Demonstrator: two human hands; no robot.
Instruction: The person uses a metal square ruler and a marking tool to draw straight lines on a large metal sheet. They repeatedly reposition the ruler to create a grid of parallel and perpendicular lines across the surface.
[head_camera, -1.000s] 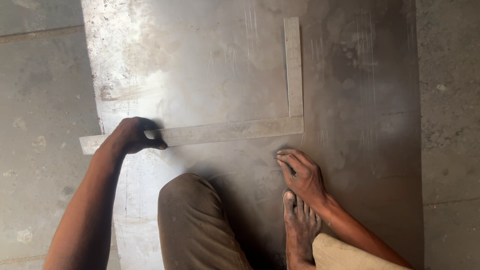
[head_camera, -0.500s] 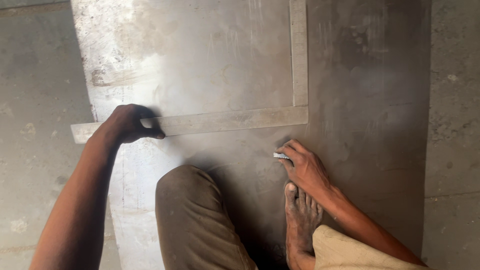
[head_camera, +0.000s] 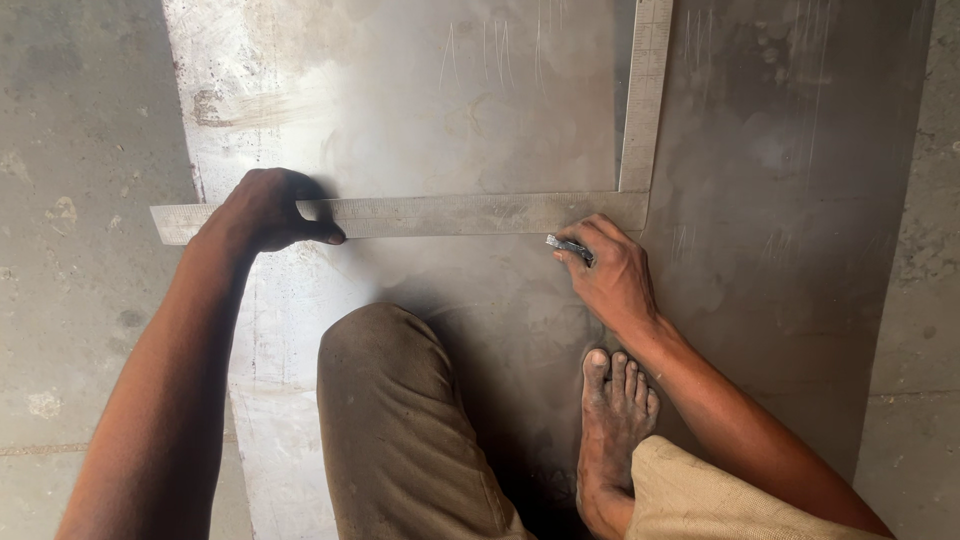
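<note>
On metal sheet (head_camera: 420, 110), L-shaped steel square (head_camera: 470, 213) laid flat, long blade pressed down by left hand (head_camera: 262, 210), fingers curled over it, so edge is kept steady. Right hand (head_camera: 612, 275) pinched shut on small metal scriber (head_camera: 566, 246), tip set against blade's lower edge near corner.

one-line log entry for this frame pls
left hand pressing steel square flat | right hand holding small scriber at its lower edge | metal sheet on floor

One steel square (head_camera: 520, 212), one metal sheet (head_camera: 780, 250), one small scriber (head_camera: 566, 245), two hands, one bare foot (head_camera: 612, 420).
</note>
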